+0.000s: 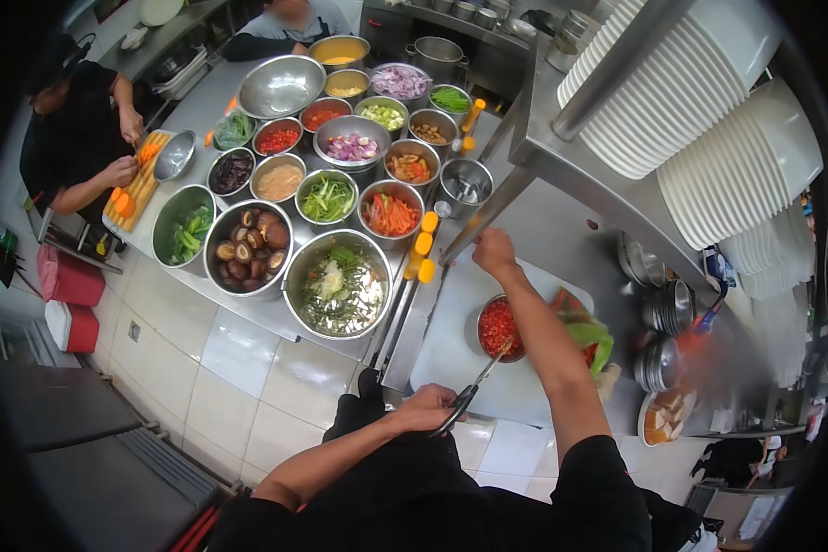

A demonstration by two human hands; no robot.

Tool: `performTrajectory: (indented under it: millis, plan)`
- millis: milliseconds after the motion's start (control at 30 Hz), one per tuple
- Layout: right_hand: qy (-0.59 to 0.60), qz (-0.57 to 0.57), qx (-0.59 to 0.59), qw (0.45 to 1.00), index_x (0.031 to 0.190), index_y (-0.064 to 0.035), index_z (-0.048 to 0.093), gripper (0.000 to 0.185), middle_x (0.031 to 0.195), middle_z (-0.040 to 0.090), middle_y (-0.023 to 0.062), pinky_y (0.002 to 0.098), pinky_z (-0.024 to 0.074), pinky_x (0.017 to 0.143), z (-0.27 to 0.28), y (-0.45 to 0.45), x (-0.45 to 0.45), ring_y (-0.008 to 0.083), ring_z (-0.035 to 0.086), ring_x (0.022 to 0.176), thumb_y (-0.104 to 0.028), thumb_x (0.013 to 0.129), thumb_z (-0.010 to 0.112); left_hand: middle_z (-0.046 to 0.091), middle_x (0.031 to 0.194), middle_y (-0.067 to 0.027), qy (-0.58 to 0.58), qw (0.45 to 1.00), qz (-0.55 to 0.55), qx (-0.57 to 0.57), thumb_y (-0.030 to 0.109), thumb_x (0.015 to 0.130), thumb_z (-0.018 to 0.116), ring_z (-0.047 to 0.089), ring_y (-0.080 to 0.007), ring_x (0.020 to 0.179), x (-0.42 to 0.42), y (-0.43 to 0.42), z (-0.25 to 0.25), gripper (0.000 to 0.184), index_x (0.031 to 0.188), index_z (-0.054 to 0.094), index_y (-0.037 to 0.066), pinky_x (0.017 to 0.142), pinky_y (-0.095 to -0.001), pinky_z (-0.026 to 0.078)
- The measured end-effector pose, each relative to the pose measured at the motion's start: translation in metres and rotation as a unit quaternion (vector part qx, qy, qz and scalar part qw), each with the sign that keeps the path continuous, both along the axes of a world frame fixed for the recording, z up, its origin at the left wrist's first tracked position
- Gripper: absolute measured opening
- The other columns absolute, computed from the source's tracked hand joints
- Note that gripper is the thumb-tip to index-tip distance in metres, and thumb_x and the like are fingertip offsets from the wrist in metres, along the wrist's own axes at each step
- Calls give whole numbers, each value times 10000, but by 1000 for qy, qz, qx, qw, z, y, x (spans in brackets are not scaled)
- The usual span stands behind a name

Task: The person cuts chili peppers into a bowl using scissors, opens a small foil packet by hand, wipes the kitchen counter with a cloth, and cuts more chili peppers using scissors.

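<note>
Nearest, the left hand (425,409) grips the black-handled scissors (466,397), whose long axis slants forward and rightward, tips down in the metal bowl (480,333) of chopped red peppers (500,328). Beyond, over the tabletop (557,221), the right hand (495,250) is curled closed; whether it holds anything is unclear.

The left hand (425,408) gripped black-handled scissors (463,398), their blades reaching to the chopped red pieces (498,324) in a steel pot (479,337). The right hand (494,251) stretched beyond it, fingers curled. Mushrooms (248,244) filled a nearby container (210,267); farther off, a co-worker (69,138) bent over orange pieces (124,201).
</note>
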State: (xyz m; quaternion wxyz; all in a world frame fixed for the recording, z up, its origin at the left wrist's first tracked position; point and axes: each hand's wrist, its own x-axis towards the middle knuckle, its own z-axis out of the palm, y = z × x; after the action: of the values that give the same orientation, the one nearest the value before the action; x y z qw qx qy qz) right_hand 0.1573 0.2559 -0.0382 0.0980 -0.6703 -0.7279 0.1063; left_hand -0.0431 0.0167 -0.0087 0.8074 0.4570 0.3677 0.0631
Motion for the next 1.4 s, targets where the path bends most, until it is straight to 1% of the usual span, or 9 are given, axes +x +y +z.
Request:
performTrajectory:
  millis: [267, 333, 367, 600, 800, 933, 1133, 1267, 1400]
  plan:
    - [229, -54, 45, 971, 794, 6, 618, 191, 720, 644, 120, 308, 509, 614, 61, -39, -16, 199, 643, 679, -2, 606, 648, 610, 659, -78, 10, 1000, -10, -9, 186, 802, 685, 598, -126, 547, 3, 4, 1, 218, 826, 605, -16, 494, -238, 485]
    - [232, -79, 60, 968, 827, -21, 621, 170, 736, 638, 131, 357, 507, 634, 84, -68, -48, 302, 633, 690, -33, 658, 615, 612, 660, -75, 17, 1000, -6, -12, 180, 806, 680, 598, -125, 547, 3, 2, -2, 213, 840, 610, -18, 490, -236, 484]
    - [416, -62, 40, 906, 843, -2, 631, 187, 710, 646, 84, 265, 493, 604, 46, -62, -54, 147, 622, 647, 33, 662, 600, 614, 662, -72, 21, 1000, 4, -17, 174, 810, 675, 598, -125, 547, 5, 2, -3, 208, 854, 614, -20, 485, -235, 483]
    - [461, -27, 145, 875, 963, -39, 645, 236, 801, 653, 96, 259, 494, 628, 84, -87, -131, 156, 637, 732, 29, 740, 606, 605, 676, -73, -44, 997, 51, -44, 170, 809, 669, 585, -126, 547, 4, 0, -19, 216, 878, 613, -27, 499, -247, 504]
    - [480, -88, 237, 840, 963, 0, 627, 182, 822, 634, 104, 292, 493, 575, 128, -147, -61, 189, 624, 670, -19, 783, 638, 603, 671, -77, -1, 999, 43, -15, 176, 803, 677, 585, -129, 545, 0, -2, 0, 215, 838, 599, -21, 515, -253, 509]
    - [450, -187, 303, 819, 868, -4, 636, 126, 709, 600, 31, 230, 444, 566, 123, -225, -24, 69, 544, 623, -114, 825, 681, 610, 665, -96, 25, 999, 33, -6, 176, 789, 698, 593, -151, 541, -3, 1, 1, 232, 849, 606, -28, 509, -262, 505]
    - [365, -392, 20, 844, 776, -39, 626, 209, 713, 619, 114, 336, 465, 573, 54, -368, -4, 254, 578, 604, -237, 818, 679, 618, 648, -125, 1, 997, 72, -32, 147, 773, 687, 605, -194, 509, -11, 6, -1, 237, 843, 609, -64, 480, -282, 499]
    - [239, -442, -193, 843, 988, 2, 620, 616, 981, 631, 184, 410, 472, 815, -25, -471, -19, 345, 599, 950, -583, 796, 588, 616, 635, -134, 55, 995, 81, -18, 138, 761, 686, 601, -207, 495, -6, 14, 2, 235, 835, 608, -71, 461, -294, 495]
    - [346, -527, -455, 629, 1112, -63, 619, 807, 1015, 643, 171, 420, 483, 828, -58, -522, -38, 323, 625, 918, -765, 742, 471, 612, 625, -140, 57, 994, 97, -4, 135, 745, 694, 601, -210, 493, 1, 20, 8, 232, 796, 604, -73, 462, -295, 500]
